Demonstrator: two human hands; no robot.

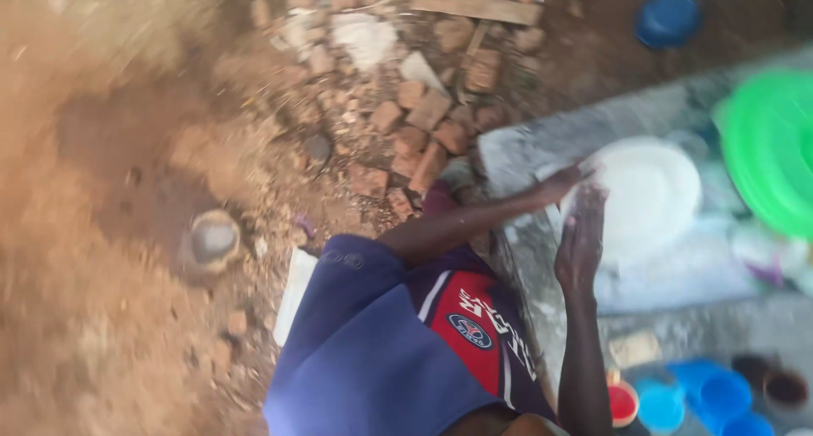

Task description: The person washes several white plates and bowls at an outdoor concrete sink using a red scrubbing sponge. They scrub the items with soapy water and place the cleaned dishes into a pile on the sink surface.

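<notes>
Blurred head view looking down. Both hands are on a white plate (648, 195) that sits over a grey concrete slab (525, 148), tilted up toward the person. Left hand (563, 184) reaches in from the left and grips the plate's left rim, fingers closed on the edge (thumb not clear, too blurred). Right hand (581, 237) lies flat against the plate's lower-left face, fingers together and pointing up, palm pressed on the surface. So the plate lies just right of and under both sets of fingers, touching them. A green basin (766, 148) sits just right of the plate, blue cups (703, 398) near the bottom right, broken bricks (423, 131) on the dirt to the left.
</notes>
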